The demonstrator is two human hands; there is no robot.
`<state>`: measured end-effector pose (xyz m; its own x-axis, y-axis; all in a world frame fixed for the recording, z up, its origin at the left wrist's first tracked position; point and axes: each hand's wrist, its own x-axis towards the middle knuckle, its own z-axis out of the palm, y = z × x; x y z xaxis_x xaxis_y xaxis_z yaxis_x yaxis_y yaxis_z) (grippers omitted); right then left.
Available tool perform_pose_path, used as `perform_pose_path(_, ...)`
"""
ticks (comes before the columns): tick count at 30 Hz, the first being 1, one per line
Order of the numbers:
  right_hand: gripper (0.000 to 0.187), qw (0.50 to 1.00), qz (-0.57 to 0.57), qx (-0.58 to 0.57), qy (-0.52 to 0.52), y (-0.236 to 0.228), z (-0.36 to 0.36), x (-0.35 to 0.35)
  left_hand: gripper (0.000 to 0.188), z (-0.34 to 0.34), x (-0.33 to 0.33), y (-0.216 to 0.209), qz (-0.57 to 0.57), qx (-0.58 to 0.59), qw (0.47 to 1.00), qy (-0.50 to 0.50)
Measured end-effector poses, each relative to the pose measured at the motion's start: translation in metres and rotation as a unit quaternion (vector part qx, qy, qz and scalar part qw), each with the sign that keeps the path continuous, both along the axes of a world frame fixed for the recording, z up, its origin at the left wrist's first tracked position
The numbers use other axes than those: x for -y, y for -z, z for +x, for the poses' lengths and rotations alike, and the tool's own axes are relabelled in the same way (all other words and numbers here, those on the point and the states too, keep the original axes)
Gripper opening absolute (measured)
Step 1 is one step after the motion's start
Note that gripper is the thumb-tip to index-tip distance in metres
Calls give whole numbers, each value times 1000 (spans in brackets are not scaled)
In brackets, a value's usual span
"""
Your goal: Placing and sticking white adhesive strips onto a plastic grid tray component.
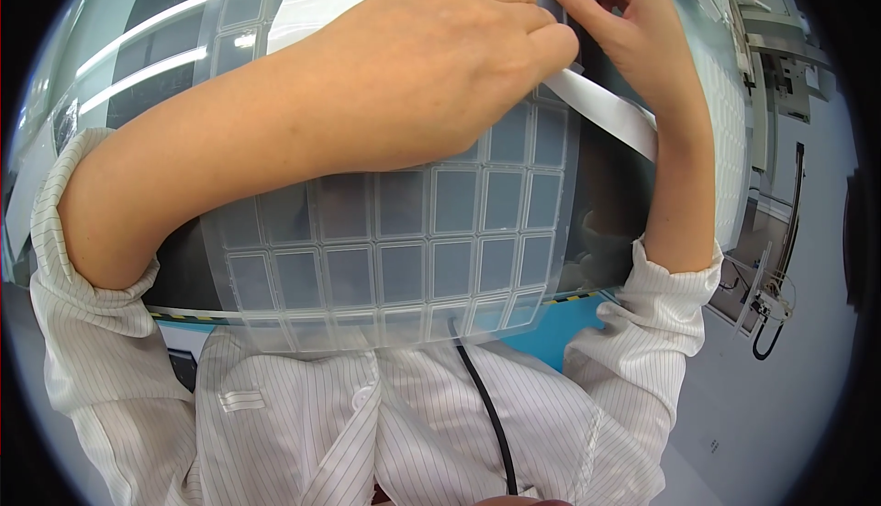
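Note:
A clear plastic tray (404,201) with rows of rectangular compartments lies in front of me, its near edge close to my body. My left hand (459,66) reaches across its far part, fingers curled closed. From those fingers a glossy white strip (606,111) runs down toward my right wrist; the grip on it is partly hidden. At the tray's far right corner, my right hand (633,29) has thumb and fingers pinched together. What they hold, if anything, is too small to make out. A white sheet (312,15) shows on the tray behind my left forearm.
The tray rests on a dark, shiny work surface (606,222) with a yellow-and-black striped front edge. White textured sheets (725,130) stand along the right side. Beyond them is metal equipment (775,56). A black cable (486,396) hangs in front of my striped coat.

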<state>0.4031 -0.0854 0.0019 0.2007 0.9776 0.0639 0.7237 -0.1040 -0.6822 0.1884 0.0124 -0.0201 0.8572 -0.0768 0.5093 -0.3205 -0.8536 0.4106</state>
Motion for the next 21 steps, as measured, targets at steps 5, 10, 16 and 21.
perform_pose_path(5,9,992,36,-117,-30,7,10,4,15,0,0,-1,2,-7,1000,-1)
perform_pose_path(10,12,989,20,-129,-62,6,9,4,14,-2,-2,-5,5,-31,999,8)
perform_pose_path(16,8,993,11,-104,-45,9,11,5,13,1,-2,-3,-6,-35,999,18)
perform_pose_path(21,10,998,22,-63,-21,8,-3,3,13,0,-4,-1,2,-18,1000,15)
